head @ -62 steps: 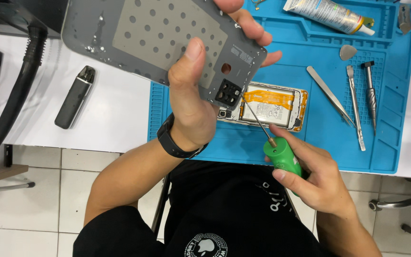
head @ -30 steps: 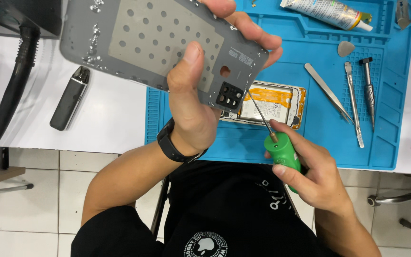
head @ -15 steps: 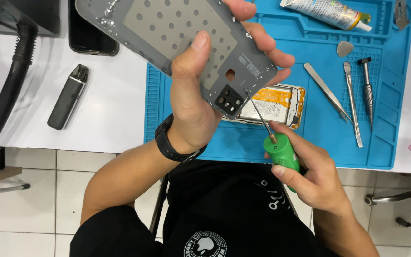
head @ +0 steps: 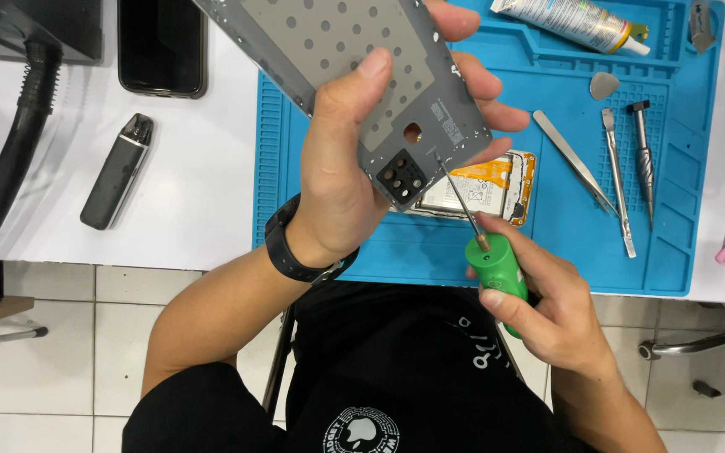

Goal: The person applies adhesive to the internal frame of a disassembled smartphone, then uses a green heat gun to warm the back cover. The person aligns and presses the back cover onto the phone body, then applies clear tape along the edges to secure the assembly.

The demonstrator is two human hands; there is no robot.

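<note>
Low in the frame, right of centre, the right hand [head: 547, 310] is gripping a green screwdriver [head: 497, 273], shaft slanting up-left. Its tip is meeting the grey phone back cover [head: 362, 75], which the left hand [head: 346, 168] is clamping above the blue mat [head: 690, 201] toward the upper centre.

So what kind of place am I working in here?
Likely a phone repair bench: a blue repair mat holding tweezers, an opened phone, and a green-handled screwdriver in the right hand.

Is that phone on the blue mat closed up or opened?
Opened: the phone shows its bare battery, and its grey back cover is off, held in the left hand.
</note>
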